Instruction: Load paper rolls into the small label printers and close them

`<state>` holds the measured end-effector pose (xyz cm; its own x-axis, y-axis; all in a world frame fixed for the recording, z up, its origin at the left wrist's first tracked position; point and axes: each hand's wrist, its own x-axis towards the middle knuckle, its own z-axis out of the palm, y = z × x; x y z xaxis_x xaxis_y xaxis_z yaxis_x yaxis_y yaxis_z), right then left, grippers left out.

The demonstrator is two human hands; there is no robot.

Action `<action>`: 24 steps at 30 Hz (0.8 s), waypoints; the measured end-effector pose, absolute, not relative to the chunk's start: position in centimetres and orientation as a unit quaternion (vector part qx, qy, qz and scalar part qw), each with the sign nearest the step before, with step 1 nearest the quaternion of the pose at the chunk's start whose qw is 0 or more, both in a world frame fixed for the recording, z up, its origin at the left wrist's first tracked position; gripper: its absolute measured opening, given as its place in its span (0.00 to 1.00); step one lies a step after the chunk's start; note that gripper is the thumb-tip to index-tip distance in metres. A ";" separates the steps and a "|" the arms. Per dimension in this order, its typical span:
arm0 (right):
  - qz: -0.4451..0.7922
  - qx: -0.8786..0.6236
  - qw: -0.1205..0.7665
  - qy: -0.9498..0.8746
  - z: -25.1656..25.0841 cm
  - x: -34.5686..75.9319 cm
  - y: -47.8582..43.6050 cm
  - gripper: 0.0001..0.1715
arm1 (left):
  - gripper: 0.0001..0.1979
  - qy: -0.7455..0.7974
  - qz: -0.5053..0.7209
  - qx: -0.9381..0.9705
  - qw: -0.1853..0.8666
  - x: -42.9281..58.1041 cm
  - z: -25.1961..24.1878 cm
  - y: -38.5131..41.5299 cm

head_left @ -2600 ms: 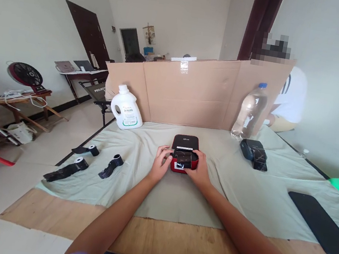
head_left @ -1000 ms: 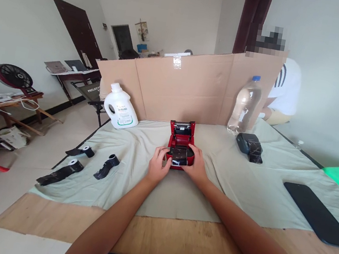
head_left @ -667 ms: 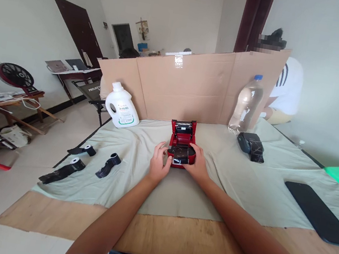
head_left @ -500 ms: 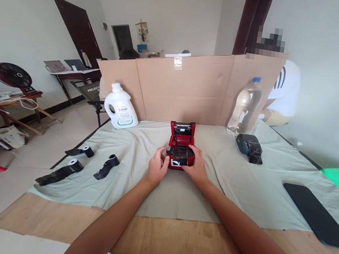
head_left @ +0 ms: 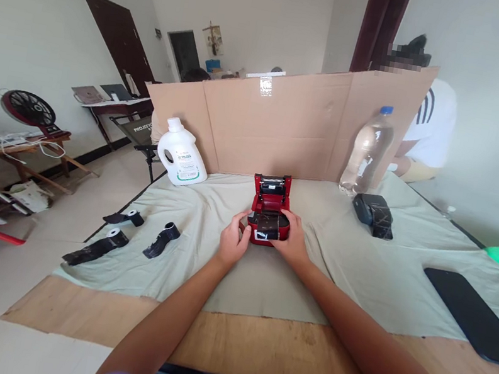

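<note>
A small red label printer (head_left: pixel 270 203) sits on the cloth in front of me with its lid raised. A strip of dark, marbled label paper (head_left: pixel 269 224) lies across its front part and hangs over the near edge. My left hand (head_left: pixel 236 238) is closed around the printer's left side, thumb toward the front. On the right side, my right hand (head_left: pixel 293 240) grips the printer with thumb and fingers. Both hands touch the body; the undersides of the fingers are partly hidden.
Black label rolls (head_left: pixel 162 240) lie at left on the cloth. A white jug (head_left: pixel 185 157), a clear bottle (head_left: pixel 368 152) and a cardboard panel (head_left: pixel 284 122) stand behind. At right are a dark printer (head_left: pixel 373 214) and a black phone-shaped slab (head_left: pixel 477 314). A person (head_left: pixel 432 125) sits beyond.
The whole view has shifted slightly, with the scene sitting a little higher and farther right. Both hands keep their hold on the red printer, and its lid stays up.
</note>
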<state>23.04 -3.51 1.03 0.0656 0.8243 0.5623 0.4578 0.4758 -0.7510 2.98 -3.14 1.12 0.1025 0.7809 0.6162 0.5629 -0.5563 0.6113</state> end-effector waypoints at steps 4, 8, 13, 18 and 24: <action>0.165 -0.484 0.545 -0.665 0.9 23.1 -3.4 0.44 | 0.20 0.456 0.493 0.732 0.115 3.0 1.2 -3.1; 0.160 -0.479 0.547 -0.668 0.7 23.1 -3.3 0.45 | 0.20 0.451 0.501 0.729 0.119 2.9 1.0 -3.4; 0.156 -0.461 0.556 -0.674 0.5 23.3 -3.2 0.46 | 0.15 0.442 0.508 0.735 0.083 3.2 4.5 -1.4; 0.171 -0.458 0.552 -0.676 0.3 23.5 -3.0 0.46 | 0.10 0.465 0.162 0.866 0.091 5.7 11.1 5.2; 0.162 -0.453 0.553 -0.680 0.2 23.7 -2.6 0.43 | 0.16 0.424 -0.057 0.891 0.151 9.8 12.9 8.8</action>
<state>23.74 -2.60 0.19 0.0223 0.7960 0.6049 0.4372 0.5364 -0.7219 9.77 8.79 12.92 0.6338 0.7387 -0.2295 0.7730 -0.5944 0.2217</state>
